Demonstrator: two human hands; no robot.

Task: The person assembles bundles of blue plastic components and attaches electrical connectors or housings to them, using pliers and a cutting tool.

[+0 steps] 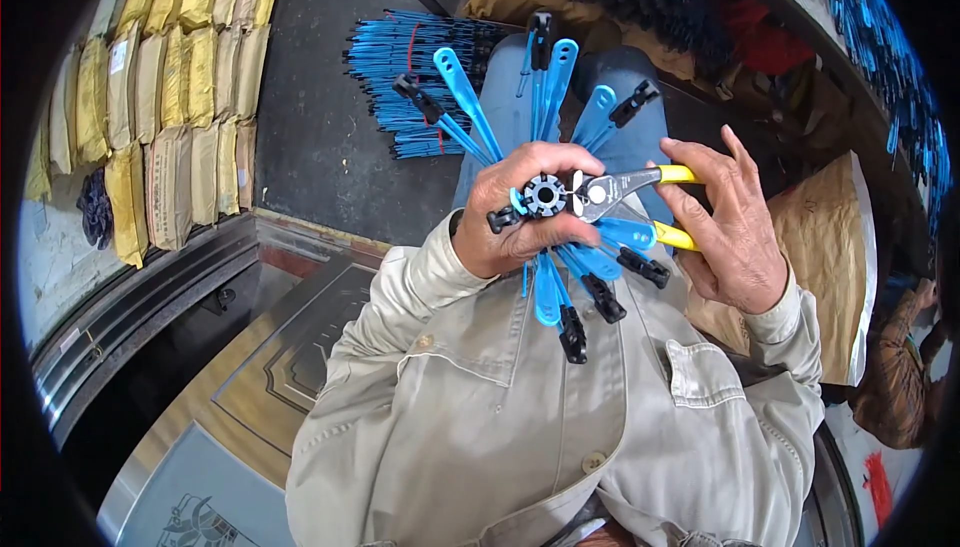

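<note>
My left hand (525,202) is closed around a round black hub (545,196) with a slotted, pale-toothed face and a hole in the middle. Flat blue plastic arms (467,97) with holes, some paired with thinner blue rods, fan out around it, along with black end pieces (637,104). Several point away from me, others toward my jacket. In my right hand (725,227) are pliers (608,192) with yellow handles, held spread between fingers and thumb. Their metal head is beside the hub, near my left thumb and fingers. A thin wire-like line shows at the jaws; its exact form is unclear.
Bundles of blue rods with black ends (400,82) lie on the dark floor beyond my knees. Yellow and brown packages (165,77) are stacked at left. More blue rods (885,37) fill the upper right. Brown paper (825,257) and another person's sleeve (895,377) are at right.
</note>
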